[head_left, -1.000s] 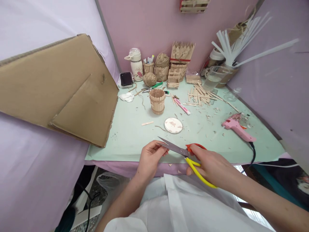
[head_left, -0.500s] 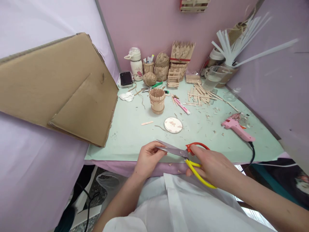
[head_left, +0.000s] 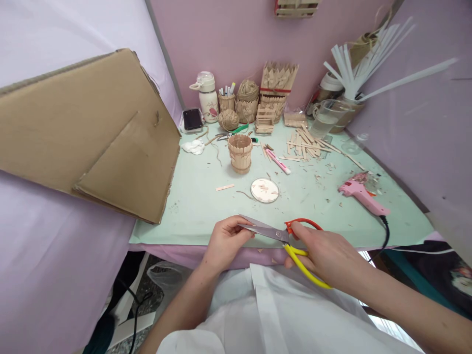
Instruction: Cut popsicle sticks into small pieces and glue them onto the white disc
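My right hand (head_left: 324, 253) grips a pair of scissors (head_left: 275, 232) with one red and one yellow handle, over the near edge of the table. The steel blades point left and are almost closed. My left hand (head_left: 224, 241) is pinched right at the blade tips, holding something small that I cannot make out. A small barrel-shaped cup of wooden sticks (head_left: 240, 153) stands upright in the middle of the pale green mat (head_left: 191, 206). A round white lid (head_left: 264, 190) lies just in front of it.
A big cardboard sheet (head_left: 92, 132) leans over the table's left side. A pink glue gun (head_left: 363, 196) with a black cord lies at the right. Loose wooden sticks (head_left: 306, 142), twine balls (head_left: 228, 119), a white bottle (head_left: 207, 97) and stick-built holders (head_left: 276, 88) line the back.
The scissor blades have dropped slightly and closed toward my left fingers. Both hands stay at the table's near edge.
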{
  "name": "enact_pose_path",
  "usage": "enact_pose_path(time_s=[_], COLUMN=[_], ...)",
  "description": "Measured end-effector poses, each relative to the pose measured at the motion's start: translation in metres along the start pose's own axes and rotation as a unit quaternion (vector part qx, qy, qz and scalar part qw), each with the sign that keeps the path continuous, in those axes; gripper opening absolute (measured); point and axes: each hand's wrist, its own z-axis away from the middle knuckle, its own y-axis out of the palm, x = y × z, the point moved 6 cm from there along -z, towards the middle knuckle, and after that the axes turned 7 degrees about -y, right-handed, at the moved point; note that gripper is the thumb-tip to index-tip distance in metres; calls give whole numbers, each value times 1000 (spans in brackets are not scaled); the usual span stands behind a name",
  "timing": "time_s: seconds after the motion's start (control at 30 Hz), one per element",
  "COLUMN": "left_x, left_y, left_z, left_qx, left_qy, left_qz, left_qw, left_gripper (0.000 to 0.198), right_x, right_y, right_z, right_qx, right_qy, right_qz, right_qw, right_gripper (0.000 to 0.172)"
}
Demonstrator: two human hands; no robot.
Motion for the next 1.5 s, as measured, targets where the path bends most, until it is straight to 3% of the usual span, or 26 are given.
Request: enact_pose_path(time_s=[0.37,0.57,0.73,0.93,1.1,1.27,1.37,1.5], left_x=[3,0,-9,-31,-30,-28,-33,-40], left_y=[3,2,-16,-46,-48,-47,-42,-20], left_z=[1,3,16,40,35,21,11,-11], left_qx=[25,-12,-56,-108,-105,-94,-78,-23], left_qy=[-27,-53,-66,-7,11,12,11,-16], left_qz=[36,56,95,122,144,161,160,160], left_qw=[999,997,992,987,984,983,984,987], left_gripper=[6,12,13,11,12,13,13,15], right_x=[-3,-5,22,75,102,100,85,53], right_y=[5,-7,-11,-12,-10,-5,-17,-41], right_z=[0,-13,-42,-87,-121,-124,-108,-83], right_qx=[-7,-50,-66,-88,-140,-177,-231,-308], right_qy=[-3,42,6,-70,-82,-118,-161,-176], right_qz=[-22,-101,-91,-95,-64,-54,-149,-373], right_qw=[1000,993,994,989,985,976,948,858], right_gripper=[18,20,17,15,20,24,23,19])
